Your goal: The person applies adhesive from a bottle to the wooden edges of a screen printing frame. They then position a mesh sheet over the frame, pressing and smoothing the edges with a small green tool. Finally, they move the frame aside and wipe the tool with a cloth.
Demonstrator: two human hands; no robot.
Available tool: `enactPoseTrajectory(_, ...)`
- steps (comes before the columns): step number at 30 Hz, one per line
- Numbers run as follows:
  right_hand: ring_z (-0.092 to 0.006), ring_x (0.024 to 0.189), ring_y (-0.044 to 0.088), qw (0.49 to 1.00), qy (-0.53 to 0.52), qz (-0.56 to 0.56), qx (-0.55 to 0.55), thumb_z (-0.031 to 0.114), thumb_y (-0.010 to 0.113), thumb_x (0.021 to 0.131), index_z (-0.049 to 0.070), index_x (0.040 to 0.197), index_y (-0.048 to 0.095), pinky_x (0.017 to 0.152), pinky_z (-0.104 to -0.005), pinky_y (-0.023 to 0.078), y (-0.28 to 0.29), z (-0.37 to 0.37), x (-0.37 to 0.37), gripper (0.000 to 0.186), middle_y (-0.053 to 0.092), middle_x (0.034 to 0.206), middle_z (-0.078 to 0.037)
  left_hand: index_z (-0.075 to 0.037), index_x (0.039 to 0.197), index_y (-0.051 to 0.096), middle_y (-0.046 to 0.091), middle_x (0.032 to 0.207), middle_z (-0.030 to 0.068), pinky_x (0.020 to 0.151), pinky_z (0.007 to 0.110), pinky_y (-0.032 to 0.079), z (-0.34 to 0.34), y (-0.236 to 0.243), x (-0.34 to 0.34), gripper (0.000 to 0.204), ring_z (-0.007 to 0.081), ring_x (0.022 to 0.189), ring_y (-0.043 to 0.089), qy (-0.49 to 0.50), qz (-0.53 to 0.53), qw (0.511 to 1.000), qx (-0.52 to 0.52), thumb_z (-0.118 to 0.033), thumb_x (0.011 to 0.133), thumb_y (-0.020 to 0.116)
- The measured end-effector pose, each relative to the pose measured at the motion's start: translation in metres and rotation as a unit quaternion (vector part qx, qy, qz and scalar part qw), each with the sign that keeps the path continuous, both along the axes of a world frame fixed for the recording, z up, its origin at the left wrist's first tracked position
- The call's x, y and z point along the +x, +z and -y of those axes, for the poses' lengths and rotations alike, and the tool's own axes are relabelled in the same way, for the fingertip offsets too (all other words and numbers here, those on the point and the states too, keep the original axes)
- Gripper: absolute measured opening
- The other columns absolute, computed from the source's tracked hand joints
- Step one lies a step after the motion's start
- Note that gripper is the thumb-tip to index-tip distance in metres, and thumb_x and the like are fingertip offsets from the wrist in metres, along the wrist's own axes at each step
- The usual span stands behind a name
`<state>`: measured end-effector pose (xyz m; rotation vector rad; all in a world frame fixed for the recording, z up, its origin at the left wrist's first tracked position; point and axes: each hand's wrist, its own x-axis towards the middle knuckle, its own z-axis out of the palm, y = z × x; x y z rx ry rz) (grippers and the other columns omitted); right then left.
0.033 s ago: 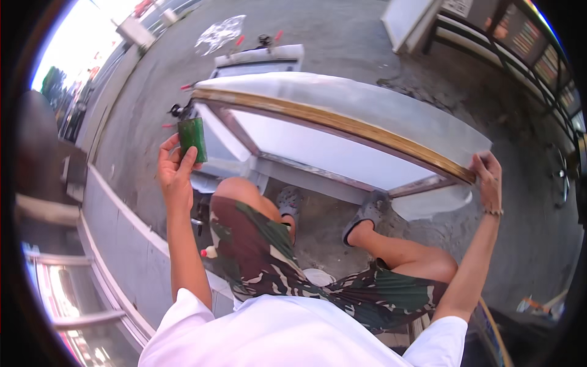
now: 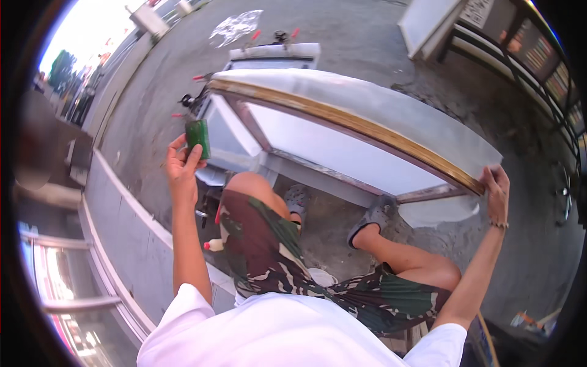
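Steadying side, head view: the right hand (image 2: 498, 188) bears on the right end of the top rail of the wooden frame (image 2: 367, 130); the grip has its fingers curled over the corner. How hard it presses, I cannot tell.
Green piece, head view: the green piece (image 2: 197, 139), flat and rectangular, is pinched in the left hand (image 2: 185, 164), thumb across its near face. It is raised just beside the left end of the frame; whether it touches the rail cannot be told.
Wooden frame, head view: stands on edge and leans in front of the shins, brown rail uppermost, lower rail close to the clogs (image 2: 373, 215).
White sheet, head view: the white sheet (image 2: 342, 87) shows along the far side of the rail; how it is fixed cannot be told.
Ground beyond, head view: red-handled clamps (image 2: 280, 37) sit past the frame, with a crumpled clear sheet (image 2: 236, 28) farther off.
Step in hand: judged as holding the frame steady with one hand while the other has the green piece ready at the rail.
Next move: judged to call for a firm right grip on the corner, since the frame looks liable to tip, and for close control of the green piece by the left.
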<state>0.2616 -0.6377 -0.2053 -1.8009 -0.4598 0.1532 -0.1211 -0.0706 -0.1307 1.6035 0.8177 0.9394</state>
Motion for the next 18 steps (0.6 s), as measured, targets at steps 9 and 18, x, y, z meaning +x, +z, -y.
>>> enactPoseTrajectory(9,-0.0032,0.072,0.043,0.997,-0.001,-0.081,0.002,0.026,0.063,0.101,0.013,0.086,0.055,0.068,-0.0218,0.035,-0.003,0.017,0.009,0.021,0.048,0.077,0.006,-0.001,0.117,0.063,0.067,0.076,0.0033,0.065,0.029,0.050,-0.055,-0.299,-0.211,0.041,0.0131,0.067,0.062,0.297,-0.246,0.908,-0.162,-0.011,0.081,0.080)
enactPoseTrajectory(18,-0.0039,0.073,0.045,0.995,-0.018,-0.091,-0.030,0.025,0.065,0.100,0.014,0.088,0.057,0.071,-0.0229,0.036,-0.004,0.038,0.027,0.018,0.048,0.078,0.006,-0.007,0.121,0.067,0.064,0.085,0.0033,0.074,0.032,0.050,-0.135,-0.345,-0.217,0.037,0.0148,0.079,0.061,0.283,-0.292,0.908,-0.102,-0.010,0.085,0.075)
